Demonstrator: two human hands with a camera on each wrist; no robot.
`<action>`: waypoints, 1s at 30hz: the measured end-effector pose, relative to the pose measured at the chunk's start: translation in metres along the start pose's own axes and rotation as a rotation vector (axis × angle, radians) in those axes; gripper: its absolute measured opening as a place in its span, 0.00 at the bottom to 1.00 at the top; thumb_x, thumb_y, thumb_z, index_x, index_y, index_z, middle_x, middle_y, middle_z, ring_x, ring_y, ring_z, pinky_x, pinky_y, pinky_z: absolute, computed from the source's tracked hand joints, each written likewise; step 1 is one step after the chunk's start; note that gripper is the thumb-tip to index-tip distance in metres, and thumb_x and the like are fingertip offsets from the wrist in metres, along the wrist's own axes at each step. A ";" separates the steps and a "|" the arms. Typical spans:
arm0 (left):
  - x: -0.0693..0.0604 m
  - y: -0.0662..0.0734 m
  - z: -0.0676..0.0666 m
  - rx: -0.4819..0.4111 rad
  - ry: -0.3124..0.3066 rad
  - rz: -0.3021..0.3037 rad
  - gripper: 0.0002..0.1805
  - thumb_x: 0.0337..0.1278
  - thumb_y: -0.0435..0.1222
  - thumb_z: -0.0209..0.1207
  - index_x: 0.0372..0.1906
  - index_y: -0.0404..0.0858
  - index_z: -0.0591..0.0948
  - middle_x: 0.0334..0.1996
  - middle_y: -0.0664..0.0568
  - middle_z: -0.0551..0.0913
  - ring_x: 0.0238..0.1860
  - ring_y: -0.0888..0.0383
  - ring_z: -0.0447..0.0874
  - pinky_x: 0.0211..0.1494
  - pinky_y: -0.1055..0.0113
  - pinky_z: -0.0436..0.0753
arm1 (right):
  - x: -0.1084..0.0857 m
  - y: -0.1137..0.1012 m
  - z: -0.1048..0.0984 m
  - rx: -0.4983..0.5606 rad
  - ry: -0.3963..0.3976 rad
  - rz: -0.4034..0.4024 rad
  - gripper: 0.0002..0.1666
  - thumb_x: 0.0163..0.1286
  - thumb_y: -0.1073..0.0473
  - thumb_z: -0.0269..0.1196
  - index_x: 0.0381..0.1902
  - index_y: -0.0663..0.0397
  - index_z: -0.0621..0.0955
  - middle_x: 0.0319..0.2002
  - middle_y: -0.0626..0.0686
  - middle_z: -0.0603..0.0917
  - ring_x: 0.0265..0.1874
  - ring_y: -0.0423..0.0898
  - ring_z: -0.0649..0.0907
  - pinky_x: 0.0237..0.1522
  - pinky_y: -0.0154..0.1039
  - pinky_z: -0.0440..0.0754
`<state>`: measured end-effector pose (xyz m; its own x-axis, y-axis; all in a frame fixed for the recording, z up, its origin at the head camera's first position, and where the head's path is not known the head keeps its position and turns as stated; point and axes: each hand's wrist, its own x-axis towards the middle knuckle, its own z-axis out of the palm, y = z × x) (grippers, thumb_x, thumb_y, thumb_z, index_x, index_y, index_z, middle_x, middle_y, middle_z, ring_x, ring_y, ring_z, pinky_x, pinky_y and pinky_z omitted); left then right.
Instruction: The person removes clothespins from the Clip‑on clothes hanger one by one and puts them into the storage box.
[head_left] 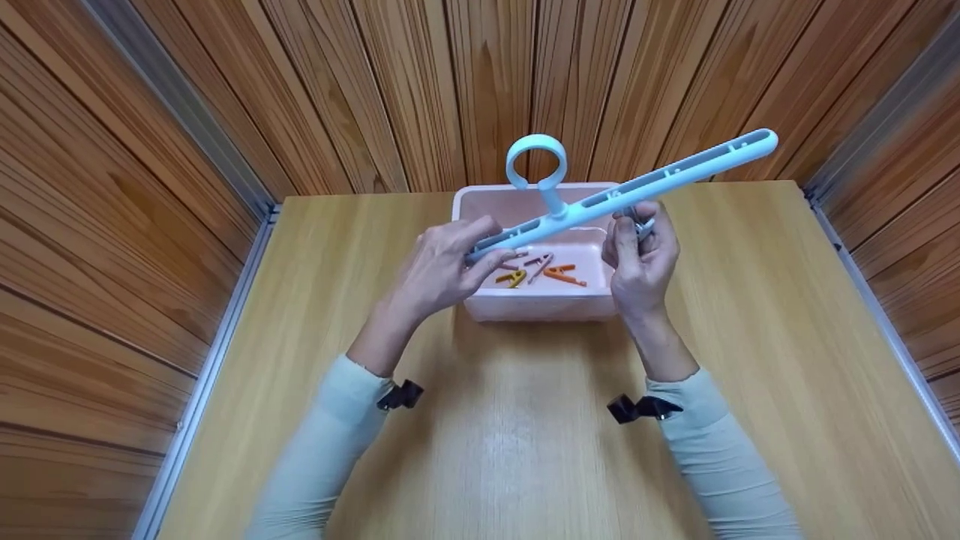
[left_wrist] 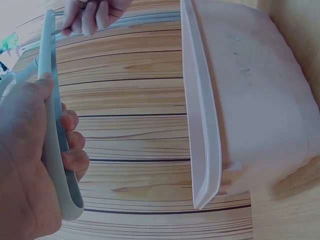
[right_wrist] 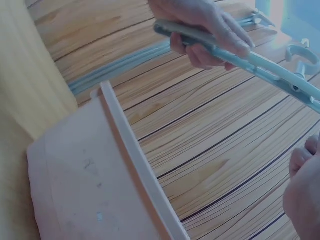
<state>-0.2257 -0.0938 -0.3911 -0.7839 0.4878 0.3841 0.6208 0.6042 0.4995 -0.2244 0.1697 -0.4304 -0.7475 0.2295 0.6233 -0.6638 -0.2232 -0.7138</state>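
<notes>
A light blue plastic hanger bar with an open ring hook is held slantwise above a pink box. My left hand grips the bar's lower left end, thumb on one side and fingers round the other, as the left wrist view shows. Just under the bar's middle, my right hand pinches a small grey-blue clip between thumb and fingers. Most of that clip is hidden by the fingers. Inside the box lie several clothespins, among them an orange clothespin and a yellow clothespin.
The box stands on a wooden table near its back edge. Wood-plank walls rise behind and at both sides, with metal rails along the table's sides.
</notes>
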 end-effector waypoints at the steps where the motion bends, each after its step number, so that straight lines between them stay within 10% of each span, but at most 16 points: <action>1: 0.000 0.000 0.000 -0.006 -0.002 -0.004 0.16 0.82 0.48 0.65 0.56 0.40 0.85 0.36 0.42 0.88 0.34 0.48 0.81 0.38 0.66 0.71 | -0.001 0.000 0.001 -0.029 0.015 -0.009 0.08 0.85 0.70 0.53 0.49 0.66 0.79 0.21 0.49 0.69 0.16 0.44 0.64 0.22 0.32 0.62; 6: -0.003 -0.001 0.000 -0.007 0.008 -0.004 0.16 0.82 0.48 0.66 0.56 0.40 0.85 0.34 0.42 0.87 0.33 0.49 0.80 0.37 0.67 0.70 | -0.001 0.000 -0.002 0.035 -0.037 0.048 0.08 0.86 0.68 0.53 0.48 0.64 0.80 0.21 0.51 0.67 0.16 0.46 0.62 0.22 0.36 0.59; 12: -0.006 0.000 -0.002 0.007 0.022 0.022 0.16 0.81 0.48 0.66 0.55 0.39 0.86 0.32 0.43 0.85 0.31 0.50 0.78 0.36 0.67 0.69 | -0.001 -0.003 -0.005 0.541 -0.203 0.279 0.09 0.88 0.60 0.61 0.44 0.58 0.80 0.23 0.51 0.57 0.18 0.44 0.55 0.23 0.38 0.49; 19: -0.005 0.000 0.000 -0.002 0.020 0.056 0.16 0.81 0.47 0.67 0.54 0.39 0.86 0.30 0.44 0.83 0.28 0.53 0.73 0.33 0.68 0.65 | -0.005 -0.007 -0.001 0.893 -0.190 0.429 0.11 0.88 0.61 0.60 0.42 0.62 0.79 0.25 0.47 0.52 0.19 0.40 0.53 0.24 0.33 0.46; 24: -0.005 -0.001 0.002 -0.014 0.024 0.043 0.15 0.81 0.48 0.67 0.54 0.40 0.86 0.28 0.45 0.81 0.27 0.55 0.70 0.33 0.68 0.63 | -0.006 -0.007 0.003 0.849 -0.128 0.408 0.10 0.87 0.61 0.62 0.42 0.61 0.79 0.25 0.47 0.53 0.19 0.40 0.54 0.24 0.33 0.46; 30: -0.009 -0.004 0.003 -0.045 0.020 0.028 0.15 0.81 0.46 0.66 0.55 0.38 0.86 0.30 0.44 0.84 0.27 0.55 0.71 0.33 0.69 0.64 | -0.005 -0.005 0.003 0.533 -0.076 0.297 0.07 0.86 0.61 0.63 0.44 0.58 0.81 0.22 0.49 0.58 0.19 0.43 0.55 0.23 0.36 0.48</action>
<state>-0.2208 -0.0986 -0.3991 -0.7664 0.4912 0.4139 0.6419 0.5614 0.5223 -0.2170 0.1672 -0.4291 -0.8888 0.0209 0.4577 -0.3335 -0.7144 -0.6151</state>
